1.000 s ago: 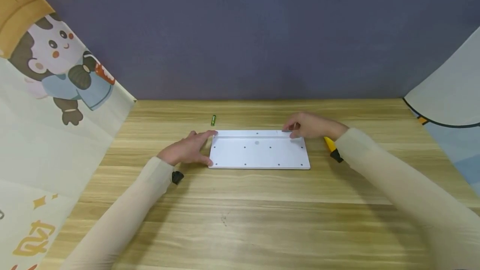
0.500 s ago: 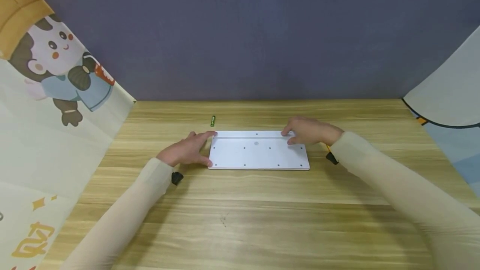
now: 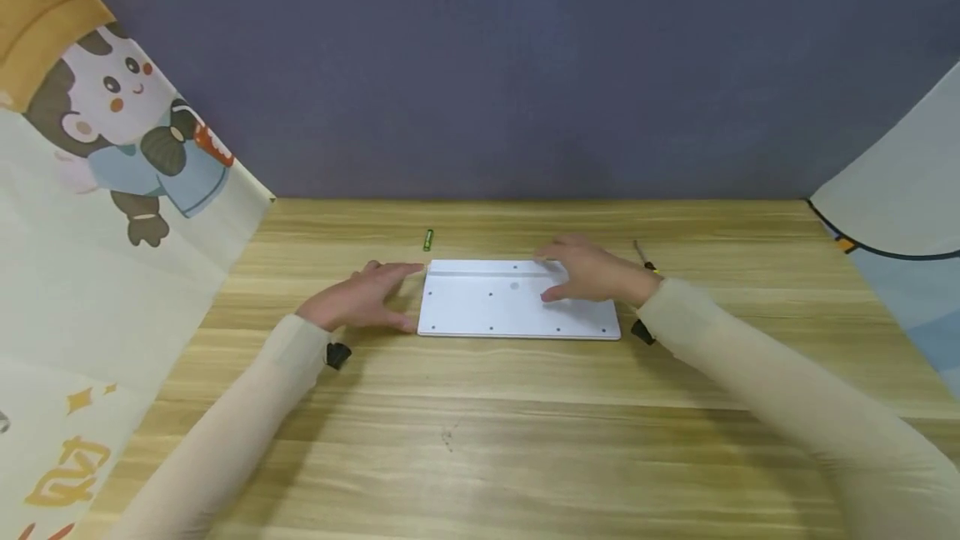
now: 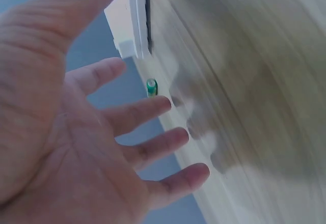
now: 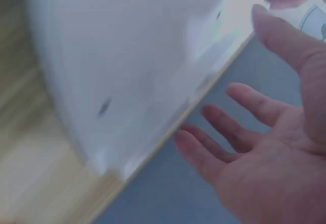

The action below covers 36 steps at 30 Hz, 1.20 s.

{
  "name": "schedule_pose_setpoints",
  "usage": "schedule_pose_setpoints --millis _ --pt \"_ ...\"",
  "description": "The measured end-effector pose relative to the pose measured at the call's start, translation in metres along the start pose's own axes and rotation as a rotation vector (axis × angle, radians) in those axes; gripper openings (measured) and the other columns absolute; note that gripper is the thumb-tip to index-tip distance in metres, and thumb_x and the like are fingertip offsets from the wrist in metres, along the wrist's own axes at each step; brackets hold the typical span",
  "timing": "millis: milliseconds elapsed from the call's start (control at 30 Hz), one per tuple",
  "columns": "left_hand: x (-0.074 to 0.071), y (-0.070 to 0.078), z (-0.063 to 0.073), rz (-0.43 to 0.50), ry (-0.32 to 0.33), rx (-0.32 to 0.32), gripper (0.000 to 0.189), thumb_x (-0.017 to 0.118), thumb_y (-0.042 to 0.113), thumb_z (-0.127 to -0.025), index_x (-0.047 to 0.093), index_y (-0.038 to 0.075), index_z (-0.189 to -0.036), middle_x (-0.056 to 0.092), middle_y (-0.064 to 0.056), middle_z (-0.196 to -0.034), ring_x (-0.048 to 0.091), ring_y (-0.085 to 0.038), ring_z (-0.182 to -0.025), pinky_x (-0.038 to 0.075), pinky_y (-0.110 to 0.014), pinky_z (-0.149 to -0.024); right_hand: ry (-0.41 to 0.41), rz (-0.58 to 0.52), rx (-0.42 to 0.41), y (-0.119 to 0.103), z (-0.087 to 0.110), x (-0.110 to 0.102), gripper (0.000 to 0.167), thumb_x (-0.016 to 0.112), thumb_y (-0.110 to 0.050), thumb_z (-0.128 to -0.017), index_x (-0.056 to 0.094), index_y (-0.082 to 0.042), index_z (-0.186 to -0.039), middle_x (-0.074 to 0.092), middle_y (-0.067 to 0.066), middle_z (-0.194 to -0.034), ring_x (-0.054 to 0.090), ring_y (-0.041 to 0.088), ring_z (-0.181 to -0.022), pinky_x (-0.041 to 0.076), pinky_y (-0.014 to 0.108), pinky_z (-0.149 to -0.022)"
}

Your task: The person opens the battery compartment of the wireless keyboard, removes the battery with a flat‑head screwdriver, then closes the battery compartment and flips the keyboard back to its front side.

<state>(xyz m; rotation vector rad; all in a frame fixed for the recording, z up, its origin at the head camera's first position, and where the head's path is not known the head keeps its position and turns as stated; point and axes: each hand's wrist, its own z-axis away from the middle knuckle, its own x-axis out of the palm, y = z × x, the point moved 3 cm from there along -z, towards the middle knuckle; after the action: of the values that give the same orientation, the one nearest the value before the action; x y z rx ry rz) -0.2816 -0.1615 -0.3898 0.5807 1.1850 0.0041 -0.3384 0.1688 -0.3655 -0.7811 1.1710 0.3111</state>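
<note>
A white slab that looks like a keyboard (image 3: 480, 307) lies underside up on the table, with small dark dots over it and a ridge along its far side. My left hand (image 3: 356, 298) is beside its left end, fingers straight and spread; the left wrist view shows the palm (image 4: 76, 137) holding nothing. Over the slab's right part hovers my right hand (image 3: 596, 275), thumb and fingers apart, covering its far right corner. In the right wrist view that hand (image 5: 270, 147) grips nothing and the slab (image 5: 137, 61) is blurred.
A small green battery (image 3: 428, 240) lies behind the slab's left end. Partly hidden behind my right wrist is a screwdriver (image 3: 639, 252) with a thin shaft and some yellow and black. A dark blue wall (image 3: 525, 73) rises at the table's back edge.
My right hand has moved left over the slab and spread its fingers, uncovering the screwdriver's shaft. My left hand has drawn slightly left, off the slab's end. The slab has stayed put.
</note>
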Motion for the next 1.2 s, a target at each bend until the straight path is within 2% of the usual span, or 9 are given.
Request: schedule_pose_setpoints --millis 100,200,333,567,800,933,1033,1200 --pt "-0.003 -0.002 0.004 -0.015 -0.003 -0.013 0.100 0.079 0.048 -0.071 0.025 0.018 -0.151 0.026 -0.012 -0.152 0.018 -0.045 -0.135 0.016 -0.066 -0.102 0.022 -0.022 -0.068 -0.014 -0.010 0.008 0.079 0.076 -0.040 -0.078 0.042 -0.007 -0.142 0.037 0.017 -0.143 0.028 0.036 -0.133 0.025 0.052 -0.106" --pt "-0.003 -0.003 0.006 -0.018 -0.017 -0.023 0.099 0.079 0.047 -0.072 0.027 0.017 -0.150 0.022 -0.016 -0.153 0.012 -0.050 -0.135 0.012 -0.068 -0.102 0.008 -0.022 -0.099 -0.027 -0.020 0.016 0.085 0.078 -0.043 -0.076 0.039 -0.008 -0.144 0.036 0.015 -0.143 0.028 0.033 -0.133 0.026 0.049 -0.106" --pt "0.000 -0.004 0.006 -0.048 -0.024 -0.014 0.097 0.078 0.046 -0.072 0.029 0.015 -0.149 0.019 -0.018 -0.153 0.010 -0.051 -0.135 0.011 -0.068 -0.101 -0.033 -0.004 -0.096 -0.045 -0.030 0.025 0.095 0.079 -0.047 -0.072 0.033 -0.011 -0.147 0.028 0.015 -0.147 0.021 0.034 -0.135 0.022 0.050 -0.108" --pt "0.001 -0.002 0.006 -0.106 -0.001 -0.005 0.094 0.080 0.043 -0.071 0.035 0.011 -0.147 0.019 -0.018 -0.153 0.014 -0.047 -0.135 0.012 -0.069 -0.101 -0.058 0.101 -0.075 -0.071 -0.041 0.035 0.108 0.081 -0.054 -0.065 0.025 -0.020 -0.151 0.019 0.017 -0.152 0.016 0.038 -0.136 0.013 0.056 -0.108" --pt "0.004 -0.005 0.007 -0.131 0.006 -0.011 0.095 0.079 0.046 -0.070 0.034 0.014 -0.147 0.021 -0.018 -0.152 0.017 -0.044 -0.135 0.014 -0.068 -0.101 -0.057 0.187 -0.039 -0.081 -0.050 0.041 0.110 0.081 -0.056 -0.064 0.023 -0.024 -0.152 0.022 0.015 -0.150 0.022 0.037 -0.133 0.016 0.056 -0.105" --pt "0.004 -0.008 0.006 -0.139 0.009 -0.018 0.095 0.079 0.045 -0.069 0.034 0.014 -0.147 0.022 -0.018 -0.151 0.018 -0.043 -0.135 0.015 -0.067 -0.101 -0.036 0.209 -0.036 -0.082 -0.054 0.042 0.109 0.081 -0.057 -0.062 0.027 -0.024 -0.151 0.028 0.013 -0.146 0.028 0.034 -0.128 0.023 0.055 -0.102" --pt "0.004 -0.008 0.007 -0.122 -0.003 -0.029 0.096 0.079 0.044 -0.069 0.034 0.014 -0.148 0.022 -0.017 -0.152 0.016 -0.043 -0.135 0.015 -0.067 -0.102 -0.017 0.202 -0.047 -0.083 -0.055 0.041 0.109 0.082 -0.057 -0.059 0.030 -0.023 -0.149 0.033 0.012 -0.141 0.033 0.032 -0.123 0.028 0.053 -0.099" --pt "0.003 -0.006 0.008 -0.119 -0.010 -0.028 0.096 0.080 0.044 -0.068 0.034 0.013 -0.147 0.022 -0.017 -0.151 0.018 -0.042 -0.134 0.016 -0.069 -0.100 0.013 0.138 -0.101 -0.084 -0.053 0.033 0.109 0.082 -0.056 -0.059 0.030 -0.024 -0.149 0.034 0.011 -0.141 0.033 0.032 -0.125 0.026 0.056 -0.100"
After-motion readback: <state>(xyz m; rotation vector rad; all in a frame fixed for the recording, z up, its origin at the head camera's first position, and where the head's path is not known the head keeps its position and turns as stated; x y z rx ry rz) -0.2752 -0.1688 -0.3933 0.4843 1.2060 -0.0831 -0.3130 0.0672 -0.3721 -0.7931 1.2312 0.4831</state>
